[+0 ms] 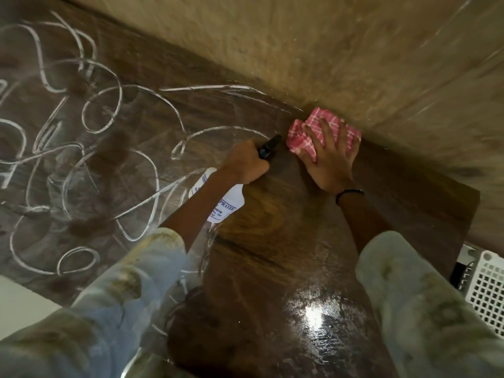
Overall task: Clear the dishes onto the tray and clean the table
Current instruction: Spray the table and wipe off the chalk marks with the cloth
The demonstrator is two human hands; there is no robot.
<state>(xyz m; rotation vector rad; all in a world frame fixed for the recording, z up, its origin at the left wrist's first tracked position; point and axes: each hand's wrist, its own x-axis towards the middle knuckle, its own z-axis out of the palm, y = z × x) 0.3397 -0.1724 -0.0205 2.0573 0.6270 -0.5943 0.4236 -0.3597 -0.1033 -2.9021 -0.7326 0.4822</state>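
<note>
My right hand (331, 156) lies flat, fingers spread, on a pink checked cloth (298, 136) pressed to the dark wooden table (272, 255) at its far edge by the wall. My left hand (245, 165) is shut on a clear spray bottle (222, 203) with a white label and a black nozzle (268, 147) that points toward the cloth. The bottle's body runs under my left forearm. White chalk-like loops and scribbles (109, 118) cover the left part of the table. The right part under my arms is wet and shiny. No dishes or tray are in view.
A beige wall (354, 50) runs along the table's far edge. A white perforated basket (488, 290) stands beyond the table's right corner. A pale floor strip (21, 301) shows at the lower left past the table edge.
</note>
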